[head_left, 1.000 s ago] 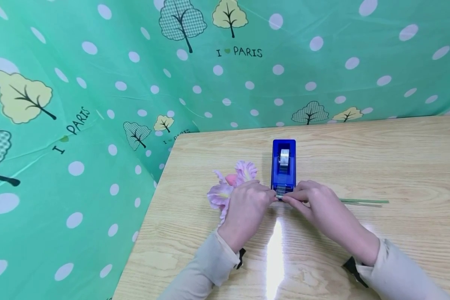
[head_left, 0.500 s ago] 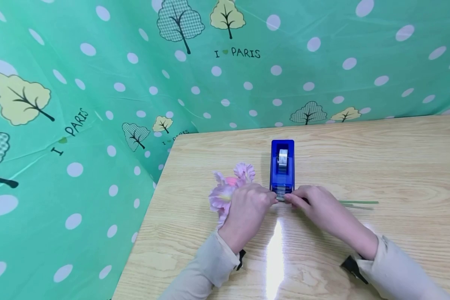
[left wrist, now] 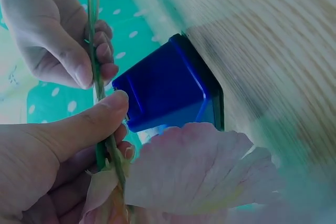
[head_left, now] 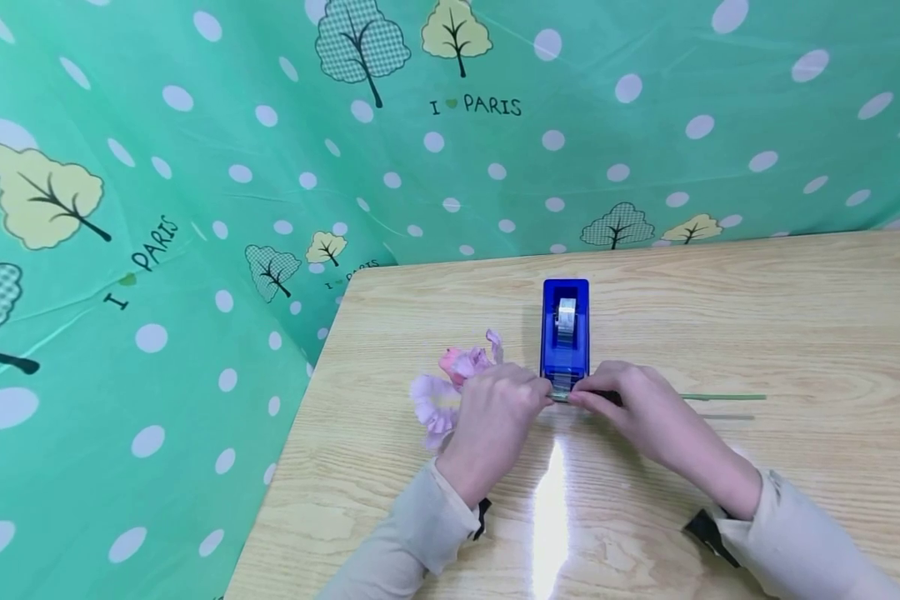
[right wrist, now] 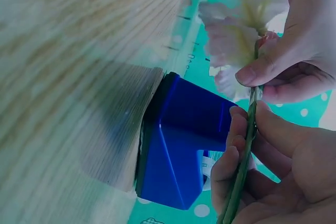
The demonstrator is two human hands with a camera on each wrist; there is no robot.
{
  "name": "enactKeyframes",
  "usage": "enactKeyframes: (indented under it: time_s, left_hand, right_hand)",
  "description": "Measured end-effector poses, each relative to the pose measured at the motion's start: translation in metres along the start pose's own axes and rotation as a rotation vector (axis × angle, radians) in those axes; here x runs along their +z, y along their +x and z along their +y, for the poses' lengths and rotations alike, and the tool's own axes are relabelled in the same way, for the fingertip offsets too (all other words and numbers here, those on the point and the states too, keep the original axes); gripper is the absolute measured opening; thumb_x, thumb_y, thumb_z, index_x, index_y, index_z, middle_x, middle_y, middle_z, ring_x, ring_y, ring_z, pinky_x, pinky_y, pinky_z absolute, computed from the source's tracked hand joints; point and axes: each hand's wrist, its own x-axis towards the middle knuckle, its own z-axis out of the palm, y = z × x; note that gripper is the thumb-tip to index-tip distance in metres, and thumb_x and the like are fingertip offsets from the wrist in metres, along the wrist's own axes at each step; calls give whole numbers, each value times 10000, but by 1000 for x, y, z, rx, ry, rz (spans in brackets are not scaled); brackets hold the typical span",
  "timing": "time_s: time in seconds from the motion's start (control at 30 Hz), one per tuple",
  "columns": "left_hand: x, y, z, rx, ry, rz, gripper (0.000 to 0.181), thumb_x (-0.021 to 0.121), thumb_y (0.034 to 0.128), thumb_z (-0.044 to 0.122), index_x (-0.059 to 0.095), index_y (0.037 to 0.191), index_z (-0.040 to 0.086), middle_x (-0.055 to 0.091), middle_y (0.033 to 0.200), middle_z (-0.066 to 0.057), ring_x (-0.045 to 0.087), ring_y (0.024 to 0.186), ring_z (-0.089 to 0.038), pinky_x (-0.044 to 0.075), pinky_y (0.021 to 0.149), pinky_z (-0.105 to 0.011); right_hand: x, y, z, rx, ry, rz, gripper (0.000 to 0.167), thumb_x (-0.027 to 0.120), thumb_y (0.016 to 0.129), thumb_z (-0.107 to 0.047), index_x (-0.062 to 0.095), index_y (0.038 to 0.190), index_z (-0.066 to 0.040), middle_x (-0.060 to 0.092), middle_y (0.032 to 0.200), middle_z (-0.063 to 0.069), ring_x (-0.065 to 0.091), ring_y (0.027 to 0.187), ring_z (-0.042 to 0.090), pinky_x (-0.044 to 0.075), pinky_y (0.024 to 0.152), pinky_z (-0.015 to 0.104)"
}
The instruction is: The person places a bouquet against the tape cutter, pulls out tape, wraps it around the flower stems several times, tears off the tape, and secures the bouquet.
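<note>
My left hand (head_left: 498, 417) pinches the green stems of artificial flowers between thumb and fingers, just below the blossoms. Pale purple blossoms (head_left: 435, 408) and a pink bud (head_left: 452, 363) stick out on its left side. My right hand (head_left: 637, 408) pinches the same stems (right wrist: 239, 182) a short way along, their free ends (head_left: 723, 397) reaching out to the right. Both sets of fingertips meet at the front end of a blue tape dispenser (head_left: 566, 333). In the right wrist view a shiny clear patch, seemingly tape, shows on the stems between the hands.
A roll of clear tape (head_left: 567, 315) sits inside the dispenser, which stands on a light wooden table (head_left: 757, 325). Green dotted cloth (head_left: 495, 175) hangs behind the table and along its left side.
The blossoms have turned about the stems, bringing the pink bud further up and left. At the right, the stem ends have spread apart. Both hands stay at the dispenser's front.
</note>
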Motion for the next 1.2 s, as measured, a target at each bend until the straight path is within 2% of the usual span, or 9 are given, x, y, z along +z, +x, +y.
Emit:
enactKeyframes:
  time_s: [0.23,0.43,0.7,0.83,0.9,1.03,1.2]
  left_hand:
    - [2,0,0,-9,-6,35,91,804,811,212,739,747,212,690,685,119,494,528,-16,350,479,-130]
    - [2,-1,1,-7,-2,26,82,811,797,192,741,761,211,708,720,117,565,576,-20,440,528,-145]
    - [3,-1,0,-3,25,25,210,765,785,16,722,738,216,691,706,121,571,588,-23,442,525,-162]
    - [0,1,-1,-3,-8,-29,96,795,822,138,737,787,205,707,748,116,612,665,-34,474,627,-177]
    - [-2,1,-2,1,-21,-73,41,793,840,217,757,851,200,729,811,110,649,749,-48,498,736,-202]
    - [-5,2,-3,17,-30,-156,144,726,902,292,773,991,188,751,948,92,681,904,-79,490,871,-249]
    - [-6,3,-4,12,-51,-208,159,690,929,303,772,1004,190,742,936,90,668,890,-81,471,824,-242]
  right_hand:
    - [0,-1,0,-42,-31,29,121,747,872,-87,781,988,-89,735,913,-27,688,836,127,581,732,340]
    - [-1,-2,0,-67,-68,82,144,801,804,-59,800,937,-115,760,890,-25,725,842,169,593,746,371]
    - [-1,-1,0,-86,-60,119,185,822,763,-22,802,916,-124,767,901,-6,734,855,189,597,759,365]
    - [-1,-2,0,-110,-65,142,208,826,752,-11,806,919,-133,759,883,-34,725,812,149,595,718,320]
    - [0,-2,0,-122,-68,155,210,827,749,-8,808,915,-135,753,870,-50,718,791,125,590,695,300]
    - [0,-2,0,-127,-72,167,203,825,753,-6,810,908,-137,746,860,-64,709,778,105,584,681,290]
    - [-1,-3,-1,-138,-77,171,207,825,751,4,811,904,-135,743,855,-66,701,772,98,583,677,285]
